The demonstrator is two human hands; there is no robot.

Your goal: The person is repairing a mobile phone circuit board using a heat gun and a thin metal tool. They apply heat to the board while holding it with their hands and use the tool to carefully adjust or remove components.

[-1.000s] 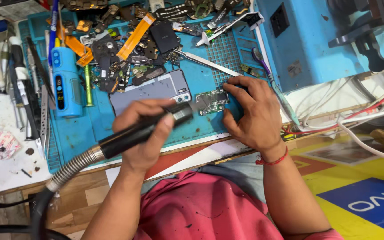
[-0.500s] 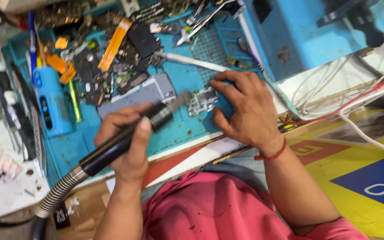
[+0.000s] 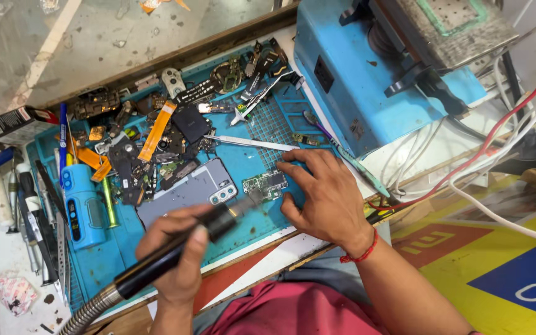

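My left hand (image 3: 178, 257) grips a black pen-shaped rotary tool (image 3: 175, 251), tip meeting the small green circuit board (image 3: 267, 184) pinned flat under my right hand's (image 3: 325, 195) spread fingers.

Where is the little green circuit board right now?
In the head view, the little green circuit board lies on the blue mat, mid-frame, beside the right hand, just right of the grey phone.

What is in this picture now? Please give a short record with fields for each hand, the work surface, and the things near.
left hand: grips black rotary handpiece, tip at circuit board
right hand: fingers press beside the board, steadying it
surface: blue work mat
nearby: grey phone back, tweezers, blue box machine
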